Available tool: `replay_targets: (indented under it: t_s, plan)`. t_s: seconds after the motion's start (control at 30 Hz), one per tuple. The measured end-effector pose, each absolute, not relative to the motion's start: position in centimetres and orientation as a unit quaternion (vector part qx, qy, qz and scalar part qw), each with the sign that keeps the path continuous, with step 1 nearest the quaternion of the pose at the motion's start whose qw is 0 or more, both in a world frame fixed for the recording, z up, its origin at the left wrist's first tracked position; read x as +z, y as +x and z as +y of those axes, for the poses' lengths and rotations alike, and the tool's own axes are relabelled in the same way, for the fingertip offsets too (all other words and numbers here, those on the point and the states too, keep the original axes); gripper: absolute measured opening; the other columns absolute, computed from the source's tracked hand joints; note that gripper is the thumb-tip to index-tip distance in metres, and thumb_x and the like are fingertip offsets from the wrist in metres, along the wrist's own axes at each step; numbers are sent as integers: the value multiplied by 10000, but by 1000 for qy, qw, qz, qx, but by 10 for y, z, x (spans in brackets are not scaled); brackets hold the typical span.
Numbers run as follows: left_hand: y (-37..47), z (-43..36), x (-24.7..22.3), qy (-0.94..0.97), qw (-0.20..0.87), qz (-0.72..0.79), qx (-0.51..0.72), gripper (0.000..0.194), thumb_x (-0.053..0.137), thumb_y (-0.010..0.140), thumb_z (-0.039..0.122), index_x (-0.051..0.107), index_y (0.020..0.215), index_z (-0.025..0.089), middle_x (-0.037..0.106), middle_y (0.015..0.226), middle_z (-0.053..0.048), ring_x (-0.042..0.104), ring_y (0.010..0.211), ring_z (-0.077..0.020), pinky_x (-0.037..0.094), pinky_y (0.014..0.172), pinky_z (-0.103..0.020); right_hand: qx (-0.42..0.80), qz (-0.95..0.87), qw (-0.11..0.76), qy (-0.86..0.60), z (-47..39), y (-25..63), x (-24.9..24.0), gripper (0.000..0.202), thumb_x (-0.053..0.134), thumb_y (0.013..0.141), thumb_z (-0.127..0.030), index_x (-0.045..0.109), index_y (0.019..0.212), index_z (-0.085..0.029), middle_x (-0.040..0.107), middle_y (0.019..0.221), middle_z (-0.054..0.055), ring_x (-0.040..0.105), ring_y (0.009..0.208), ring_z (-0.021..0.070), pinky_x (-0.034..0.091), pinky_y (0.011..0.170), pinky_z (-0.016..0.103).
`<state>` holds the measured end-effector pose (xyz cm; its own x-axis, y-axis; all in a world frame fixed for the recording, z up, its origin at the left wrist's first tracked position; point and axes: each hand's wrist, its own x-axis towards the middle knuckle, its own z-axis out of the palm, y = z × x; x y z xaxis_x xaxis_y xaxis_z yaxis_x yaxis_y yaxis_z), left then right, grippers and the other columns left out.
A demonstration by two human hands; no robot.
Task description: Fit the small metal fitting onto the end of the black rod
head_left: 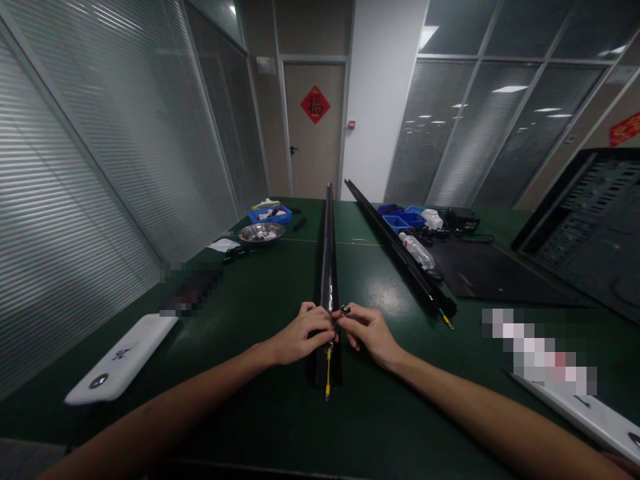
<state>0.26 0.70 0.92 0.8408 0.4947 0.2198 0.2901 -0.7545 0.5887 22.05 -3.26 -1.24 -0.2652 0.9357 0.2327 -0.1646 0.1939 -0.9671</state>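
Far L, we saw a white case (133,350) w/ a dark round spot, flat on the grn table (270,287). Next: metal bowl (261,233), blue tray (270,215) just behind it, both w/ small items in.

L hand (304,333): fingers closed on the near part of the long blk rail (329,267), approx. ctr of table, running away from us. Yellow wire (328,373) w/ ring tip lay along the rail's near end.

R hand (367,331): at rail's R side, opp. L hand; thumb + fingers pinched a small curved part (345,309); exact contact w/ rail unclear.

Farther R: 2nd rail (395,247), slanted, w/ its own yellow lead (446,321); clear bottle (417,251) beside it, on its side; blue bins (403,218) behind; dk mat (493,270); tilted blk panel (595,227).
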Motion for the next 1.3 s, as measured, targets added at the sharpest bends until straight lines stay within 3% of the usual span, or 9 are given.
replay_targets:
  t_s: [0.27, 0.6, 0.97, 1.3]
  plan:
    - [3, 4, 11, 919, 268, 211, 198, 277, 505, 1058, 382, 705, 974, 210, 691, 1050, -35, 568, 1108, -223, 247, 1041, -388, 535, -601, 504, -314, -34, 220, -11, 279, 729, 904, -439, 774, 942, -166, 586, 797, -9, 518, 454, 51, 384, 386, 183]
    - [3, 4, 13, 920, 281, 204, 182, 283, 474, 1077, 364, 710, 1008, 222, 697, 1048, -31, 555, 1126, -218, 238, 1054, -387, 535, -588, 509, -329, -33, 221, -12, 276, 787, 849, -432, 771, 871, -158, 595, 807, -4, 520, 464, 55, 389, 391, 192]
    - [3, 5, 10, 918, 270, 209, 199, 290, 517, 1053, 410, 710, 969, 210, 704, 1006, -38, 571, 1094, -227, 263, 1042, -390, 522, -611, 504, -317, -33, 222, -15, 296, 733, 900, -456, 793, 959, -172, 587, 867, 9, 536, 480, 58, 402, 387, 192]
    - [3, 6, 11, 922, 274, 204, 184, 301, 460, 1080, 370, 701, 983, 218, 699, 1023, -30, 564, 1097, -216, 259, 1032, -379, 529, -592, 505, -339, -33, 221, -13, 291, 771, 861, -448, 771, 921, -163, 598, 749, -15, 505, 447, 58, 380, 386, 188]
